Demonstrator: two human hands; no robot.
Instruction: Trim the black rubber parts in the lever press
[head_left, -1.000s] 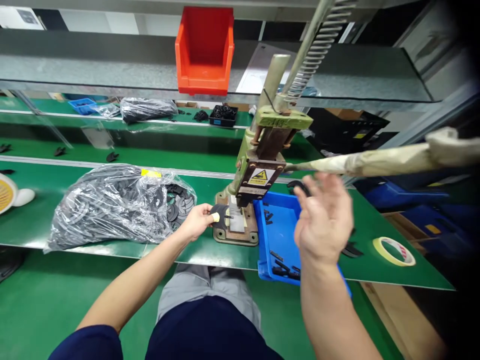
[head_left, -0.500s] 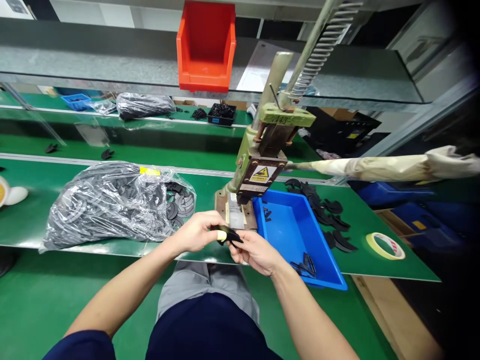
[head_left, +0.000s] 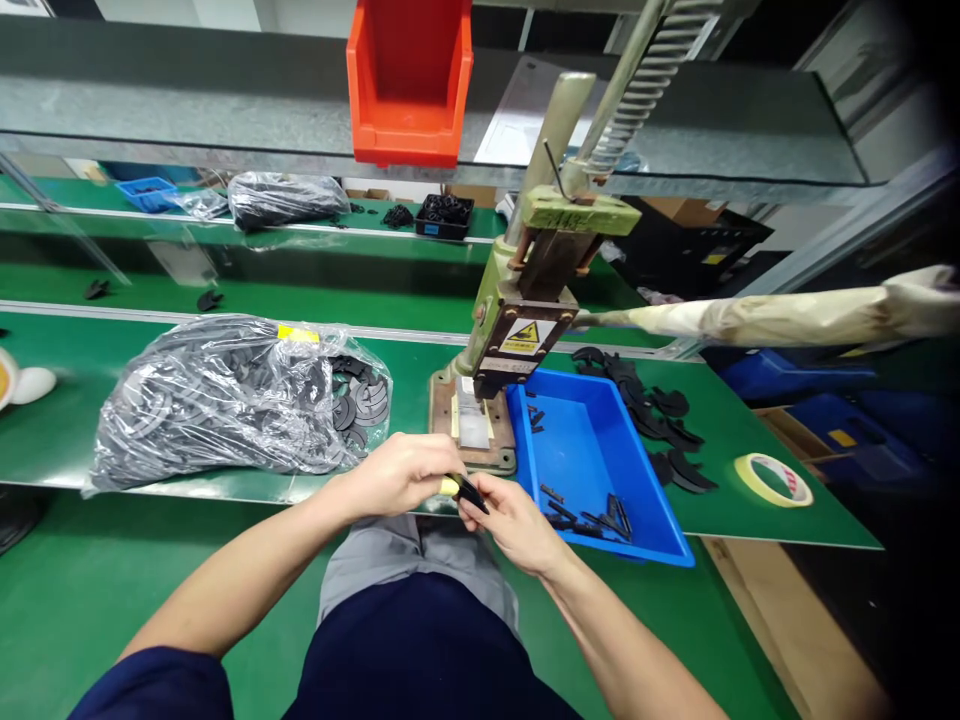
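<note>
A small black plastic part (head_left: pixel 472 494) is pinched between both of my hands, close to the table's front edge. My left hand (head_left: pixel 401 475) closes on its left end, with yellow wrapping round the thumb. From the other side, the fingers of my right hand (head_left: pixel 506 515) grip the part, hiding some of it. Just beyond the hands stands a green hand press (head_left: pixel 525 270). Its metal base plate (head_left: pixel 439 425) carries a pale block (head_left: pixel 473 430).
Right of the press sits a blue bin (head_left: pixel 581 430) with several thin black pieces. Black curved parts (head_left: pixel 679 468) and a tape roll (head_left: pixel 772 480) lie beyond it. A clear bag (head_left: pixel 217 400) of curved parts is at left. The press handle (head_left: pixel 750 315) juts right; an orange bin (head_left: pixel 409 100) hangs above.
The black part has turned to a steeper slant between my fingers, and my hands have shifted slightly. More thin black pieces show in the blue bin's near end. The view has moved a little.
</note>
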